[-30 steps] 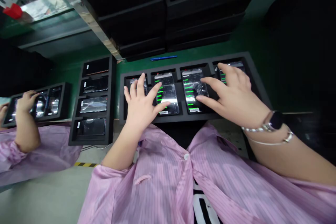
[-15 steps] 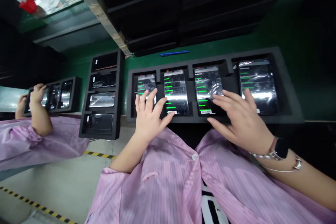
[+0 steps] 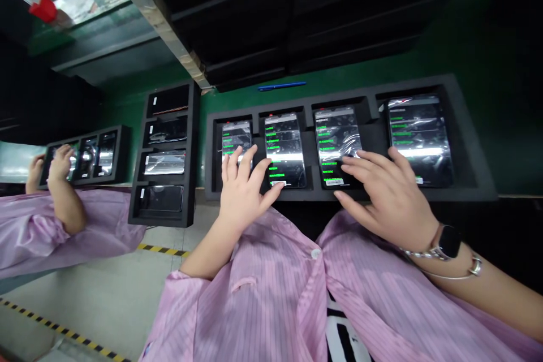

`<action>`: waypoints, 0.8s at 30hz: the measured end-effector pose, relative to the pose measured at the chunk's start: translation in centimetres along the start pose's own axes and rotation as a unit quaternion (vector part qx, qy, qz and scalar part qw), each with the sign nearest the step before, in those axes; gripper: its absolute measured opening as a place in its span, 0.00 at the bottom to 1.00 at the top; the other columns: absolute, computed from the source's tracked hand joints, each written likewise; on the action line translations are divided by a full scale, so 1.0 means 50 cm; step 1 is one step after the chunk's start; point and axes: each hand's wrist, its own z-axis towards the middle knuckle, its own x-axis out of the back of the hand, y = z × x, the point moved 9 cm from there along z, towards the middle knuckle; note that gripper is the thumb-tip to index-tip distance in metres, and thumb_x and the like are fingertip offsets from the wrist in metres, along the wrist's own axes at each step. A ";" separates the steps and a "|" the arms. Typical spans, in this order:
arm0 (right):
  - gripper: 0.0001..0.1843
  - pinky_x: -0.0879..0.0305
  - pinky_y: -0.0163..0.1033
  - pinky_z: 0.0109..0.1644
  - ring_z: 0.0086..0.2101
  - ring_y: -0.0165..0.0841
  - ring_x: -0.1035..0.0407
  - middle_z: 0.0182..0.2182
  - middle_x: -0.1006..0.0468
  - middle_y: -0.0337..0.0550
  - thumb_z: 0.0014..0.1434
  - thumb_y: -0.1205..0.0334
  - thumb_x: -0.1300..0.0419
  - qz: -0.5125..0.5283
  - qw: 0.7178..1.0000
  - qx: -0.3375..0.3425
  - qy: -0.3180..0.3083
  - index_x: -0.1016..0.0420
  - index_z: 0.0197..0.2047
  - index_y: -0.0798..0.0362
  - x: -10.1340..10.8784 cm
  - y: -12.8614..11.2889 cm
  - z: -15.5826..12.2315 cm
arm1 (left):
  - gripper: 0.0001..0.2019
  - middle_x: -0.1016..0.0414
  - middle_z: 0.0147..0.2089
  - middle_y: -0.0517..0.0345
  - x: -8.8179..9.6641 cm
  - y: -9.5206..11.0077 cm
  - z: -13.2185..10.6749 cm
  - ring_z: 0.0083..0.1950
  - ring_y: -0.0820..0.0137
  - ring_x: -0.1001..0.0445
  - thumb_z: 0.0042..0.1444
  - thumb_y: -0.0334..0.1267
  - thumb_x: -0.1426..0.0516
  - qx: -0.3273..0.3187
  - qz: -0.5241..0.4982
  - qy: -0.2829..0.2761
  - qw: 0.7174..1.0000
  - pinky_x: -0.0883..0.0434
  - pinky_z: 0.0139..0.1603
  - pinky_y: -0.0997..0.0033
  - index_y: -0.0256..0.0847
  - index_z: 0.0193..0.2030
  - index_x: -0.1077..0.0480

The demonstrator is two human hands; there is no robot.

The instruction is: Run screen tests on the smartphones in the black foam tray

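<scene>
A black foam tray (image 3: pixel 470 186) on the green bench holds several phones in plastic film, their screens lit with green text. My left hand (image 3: pixel 244 192) is open, fingers spread, with fingertips on the leftmost phone (image 3: pixel 235 136) and the thumb at the lower edge of the second phone (image 3: pixel 285 147). My right hand (image 3: pixel 388 195) is open too, fingers resting on the third phone (image 3: pixel 337 144) and at the lower left of the fourth phone (image 3: pixel 419 136). A watch and bracelets sit on my right wrist.
A second black tray (image 3: pixel 193 141) with dark phones stands upright to the left. Further left a co-worker's hands (image 3: pixel 59 164) touch phones in another tray (image 3: pixel 123 153). Stacked black trays (image 3: pixel 297 17) fill the back. A blue pen (image 3: pixel 282 86) lies behind my tray.
Both hands drew back toward the near ends of the phones, the right one uncovering the fourth phone. The view shifted a little; in the last half second almost nothing moved.
</scene>
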 end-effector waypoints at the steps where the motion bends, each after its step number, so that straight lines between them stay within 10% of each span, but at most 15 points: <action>1: 0.21 0.41 0.71 0.70 0.58 0.56 0.27 0.54 0.19 0.57 0.68 0.58 0.36 0.000 1.000 0.003 0.003 0.30 0.60 0.56 0.001 -0.001 -0.001 | 0.24 0.30 0.70 0.42 0.001 0.001 -0.001 0.74 0.43 0.40 0.66 0.55 0.40 -0.003 -0.001 0.005 1.000 0.46 0.76 0.38 0.42 0.60 0.24; 24: 0.15 0.45 0.61 0.75 0.60 0.45 0.27 0.52 0.17 0.49 0.68 0.65 0.39 0.036 0.999 0.006 0.008 0.29 0.57 0.55 0.034 0.018 -0.009 | 0.16 0.29 0.69 0.41 0.022 0.002 0.010 0.73 0.39 0.38 0.63 0.46 0.35 -0.081 0.000 0.049 0.995 0.43 0.74 0.32 0.46 0.56 0.22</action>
